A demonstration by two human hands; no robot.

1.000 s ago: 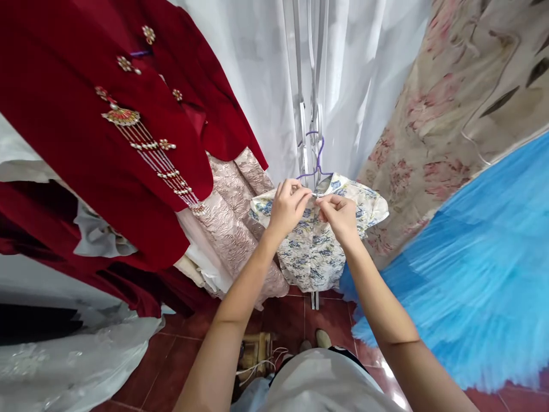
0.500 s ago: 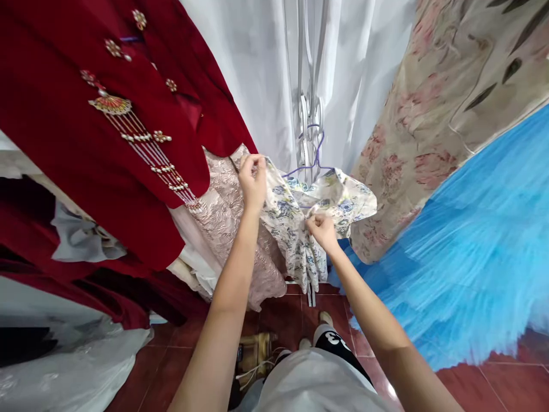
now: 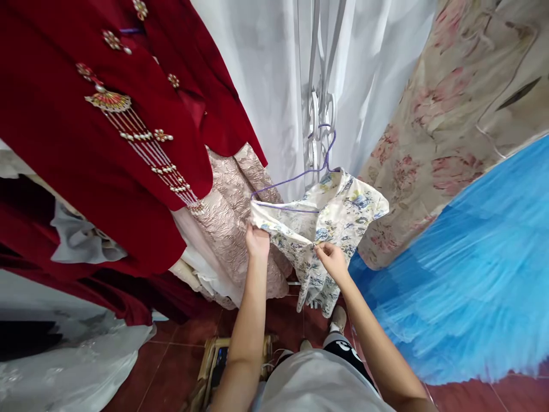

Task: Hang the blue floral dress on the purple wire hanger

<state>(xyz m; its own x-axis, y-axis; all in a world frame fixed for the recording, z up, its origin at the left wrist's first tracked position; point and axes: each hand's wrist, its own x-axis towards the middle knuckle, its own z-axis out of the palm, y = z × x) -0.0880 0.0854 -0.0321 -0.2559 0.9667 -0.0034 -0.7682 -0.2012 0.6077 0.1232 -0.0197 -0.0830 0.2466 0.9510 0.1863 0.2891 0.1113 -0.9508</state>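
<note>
A white dress with blue and yellow flowers (image 3: pixel 330 226) hangs from a purple wire hanger (image 3: pixel 295 178). The hanger's hook sits among white plastic rings (image 3: pixel 315 114) in front of white cloth. My left hand (image 3: pixel 258 240) grips the dress's left shoulder or sleeve, just below the hanger's left end, which pokes out bare above the fabric. With fingers pinched, my right hand (image 3: pixel 332 260) holds the front of the dress at the bottom of the V neckline. The right shoulder lies over the hanger.
A red velvet garment (image 3: pixel 171 143) with a beaded tassel hangs at left, beside a pink textured garment (image 3: pixel 223 200). On the right are a floral beige cloth (image 3: pixel 412 154) and blue tulle (image 3: pixel 454 274). A wooden stool (image 3: pixel 210 366) stands on the red tiled floor (image 3: pixel 171 343).
My left hand has come down from the hanger's level to below its left end, drawing the shoulder fabric down. My right hand has shifted slightly down and right, still pinching the neckline.
</note>
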